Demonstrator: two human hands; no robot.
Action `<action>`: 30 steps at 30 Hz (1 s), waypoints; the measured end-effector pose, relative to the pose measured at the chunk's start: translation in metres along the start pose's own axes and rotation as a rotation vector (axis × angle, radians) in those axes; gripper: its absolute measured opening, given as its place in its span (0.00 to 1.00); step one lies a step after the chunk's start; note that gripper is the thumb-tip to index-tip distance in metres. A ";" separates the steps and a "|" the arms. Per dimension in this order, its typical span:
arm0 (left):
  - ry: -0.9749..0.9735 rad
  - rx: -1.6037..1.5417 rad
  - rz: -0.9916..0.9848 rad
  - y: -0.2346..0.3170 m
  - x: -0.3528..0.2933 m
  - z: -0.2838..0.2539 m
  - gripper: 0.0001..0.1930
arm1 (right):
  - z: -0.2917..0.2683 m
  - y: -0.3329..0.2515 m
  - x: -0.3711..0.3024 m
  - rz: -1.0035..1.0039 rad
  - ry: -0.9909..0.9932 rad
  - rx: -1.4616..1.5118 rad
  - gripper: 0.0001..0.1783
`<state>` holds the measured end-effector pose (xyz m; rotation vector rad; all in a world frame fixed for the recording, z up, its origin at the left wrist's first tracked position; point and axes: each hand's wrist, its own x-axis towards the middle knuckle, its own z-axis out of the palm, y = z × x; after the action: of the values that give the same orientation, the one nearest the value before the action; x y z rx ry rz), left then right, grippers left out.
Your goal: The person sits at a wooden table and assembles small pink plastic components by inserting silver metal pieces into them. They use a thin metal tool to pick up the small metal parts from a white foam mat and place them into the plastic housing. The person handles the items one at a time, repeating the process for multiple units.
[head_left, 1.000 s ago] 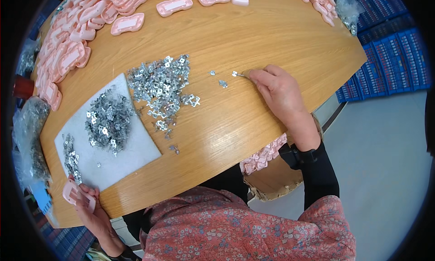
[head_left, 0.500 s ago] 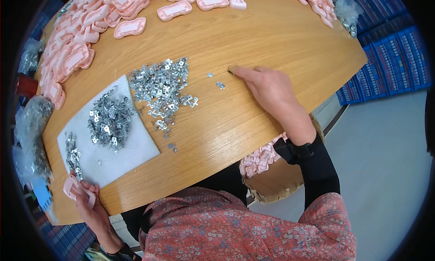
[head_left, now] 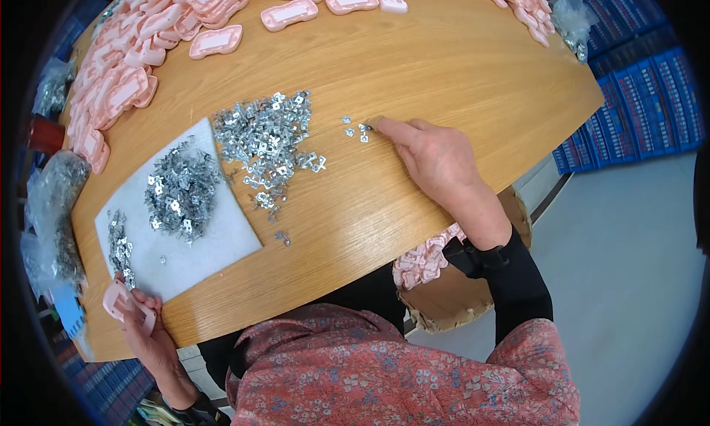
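At the table's lower left corner, my left hand (head_left: 151, 339) is wrapped round a pink plastic shell (head_left: 120, 302), its hollow side partly showing. The shell is beside a narrow strip of small metal clips (head_left: 120, 248) on a white pad (head_left: 222, 241). My right hand (head_left: 436, 160) reaches over the right half of the table, fingers drawn together. Its fingertips touch down beside several loose metal clips (head_left: 349, 132); whatever lies under them is hidden. Left of those clips spreads a loose heap of silvery clips (head_left: 266, 134), and a denser heap (head_left: 181, 193) rests on the pad.
Many pink shells (head_left: 122, 93) are piled along the far left edge, with more at the far right (head_left: 521, 15). Bagged parts (head_left: 59, 211) and a dark red container (head_left: 44, 134) line the left side. A cardboard box (head_left: 451, 296) of pink pieces stands below the near edge. Blue crates (head_left: 643, 108) are stacked at right.
My right hand has drawn slightly down, and more loose clips now show by its fingertips, spread apart. My left hand still holds the pink shell in nearly the same place.
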<state>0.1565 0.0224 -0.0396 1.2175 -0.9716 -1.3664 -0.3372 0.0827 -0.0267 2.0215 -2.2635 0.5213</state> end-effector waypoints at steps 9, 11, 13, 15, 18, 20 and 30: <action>0.028 -0.010 0.034 0.000 -0.002 0.008 0.32 | -0.005 -0.001 0.000 0.033 -0.068 -0.179 0.15; 0.030 -0.007 0.038 -0.001 -0.002 0.007 0.32 | -0.001 0.004 -0.001 0.023 0.007 -0.072 0.15; 0.022 -0.006 0.038 -0.001 -0.003 0.008 0.32 | 0.001 0.005 -0.003 0.031 0.039 0.015 0.15; 0.013 -0.002 0.039 -0.001 -0.003 0.008 0.33 | -0.001 0.006 -0.003 0.064 0.031 0.076 0.14; -0.009 0.004 0.032 -0.002 -0.001 0.004 0.33 | -0.003 0.004 -0.006 0.059 0.046 0.116 0.13; -0.031 0.007 0.014 -0.001 0.000 0.001 0.33 | -0.006 0.002 -0.005 0.038 0.056 0.119 0.11; -0.024 -0.015 0.020 0.000 -0.001 0.004 0.32 | -0.004 -0.012 0.001 -0.136 0.123 0.150 0.09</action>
<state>0.1525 0.0236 -0.0389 1.1803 -0.9862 -1.3727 -0.3265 0.0818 -0.0205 2.1262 -2.0561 0.8006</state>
